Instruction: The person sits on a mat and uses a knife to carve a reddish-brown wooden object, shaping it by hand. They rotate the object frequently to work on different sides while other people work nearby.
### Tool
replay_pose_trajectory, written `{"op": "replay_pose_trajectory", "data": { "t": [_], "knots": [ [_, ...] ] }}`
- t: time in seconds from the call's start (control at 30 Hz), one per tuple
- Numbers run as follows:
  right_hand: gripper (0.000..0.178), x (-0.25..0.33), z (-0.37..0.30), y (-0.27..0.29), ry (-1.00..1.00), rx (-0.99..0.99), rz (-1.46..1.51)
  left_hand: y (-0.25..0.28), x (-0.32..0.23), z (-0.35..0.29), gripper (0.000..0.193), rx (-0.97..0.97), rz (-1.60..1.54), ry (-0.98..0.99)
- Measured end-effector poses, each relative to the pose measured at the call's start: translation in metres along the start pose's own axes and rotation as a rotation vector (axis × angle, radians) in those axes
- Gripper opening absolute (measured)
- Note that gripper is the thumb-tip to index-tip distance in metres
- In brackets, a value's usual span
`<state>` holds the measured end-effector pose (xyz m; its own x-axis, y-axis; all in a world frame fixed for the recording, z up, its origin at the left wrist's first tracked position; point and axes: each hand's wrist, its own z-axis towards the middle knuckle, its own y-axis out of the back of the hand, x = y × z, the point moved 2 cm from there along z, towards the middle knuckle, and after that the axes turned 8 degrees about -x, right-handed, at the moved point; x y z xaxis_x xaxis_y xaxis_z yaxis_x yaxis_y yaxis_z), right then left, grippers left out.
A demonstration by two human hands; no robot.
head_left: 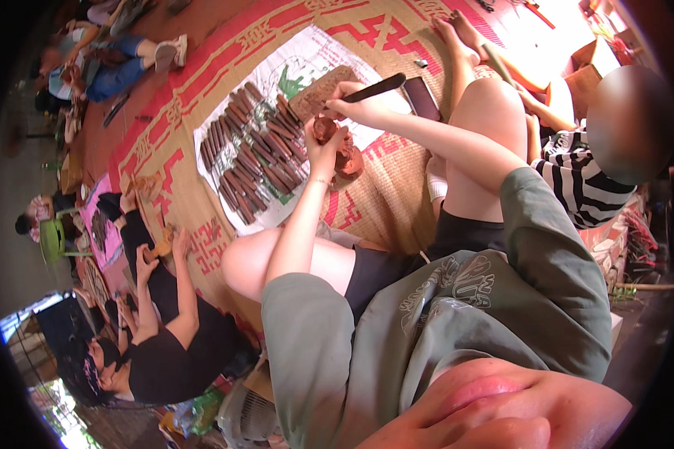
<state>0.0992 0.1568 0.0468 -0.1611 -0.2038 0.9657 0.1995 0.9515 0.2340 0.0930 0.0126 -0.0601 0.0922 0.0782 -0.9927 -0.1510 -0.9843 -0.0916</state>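
My left hand point(323, 153) is closed around a reddish-brown carved wooden piece point(349, 162); its rounded top shows above the fingers and its lower part beside the palm. Just above it, my right hand point(352, 107) grips a slim tool with a long dark handle point(377, 87). The handle points up and to the right, and the working end by the carving is too small to make out. Left of my hands, many brown rod-shaped pieces point(258, 153) lie in rows on a white printed sheet point(307, 52). A brown textured block point(323, 91) lies behind my hands on that sheet.
A patterned straw mat point(397, 202) lies under everything. A dark flat rectangular object point(421, 99) rests right of my right hand. Close on my right sits a person in stripes point(577, 176); a person in black point(180, 352) works at my left. An open cardboard box point(590, 71) stands far right.
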Motion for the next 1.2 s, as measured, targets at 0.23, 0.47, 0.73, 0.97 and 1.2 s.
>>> {"op": "replay_pose_trajectory", "data": {
  "t": [0.23, 0.47, 0.73, 0.97, 1.2],
  "knots": [
    [0.017, -0.050, 0.020, -0.014, 0.046, -0.189, 0.562, 0.013, -0.048, 0.024, 0.043, -0.071, 0.538, -0.374],
    [0.010, -0.101, -0.039, -0.039, -0.107, -0.334, 0.564, 0.057, -0.048, 0.058, 0.036, -0.117, 0.756, -0.289],
    [0.011, -0.089, -0.030, -0.074, -0.060, -0.188, 0.605, 0.057, -0.054, 0.057, 0.025, -0.039, 0.612, -0.020],
    [0.014, -0.111, -0.051, -0.082, -0.142, -0.174, 0.674, 0.048, -0.053, 0.048, 0.013, -0.134, 0.733, -0.150],
    [0.016, -0.110, -0.043, -0.079, -0.072, -0.189, 0.634, 0.044, -0.050, 0.053, 0.021, -0.096, 0.802, -0.233]
  ]
}}
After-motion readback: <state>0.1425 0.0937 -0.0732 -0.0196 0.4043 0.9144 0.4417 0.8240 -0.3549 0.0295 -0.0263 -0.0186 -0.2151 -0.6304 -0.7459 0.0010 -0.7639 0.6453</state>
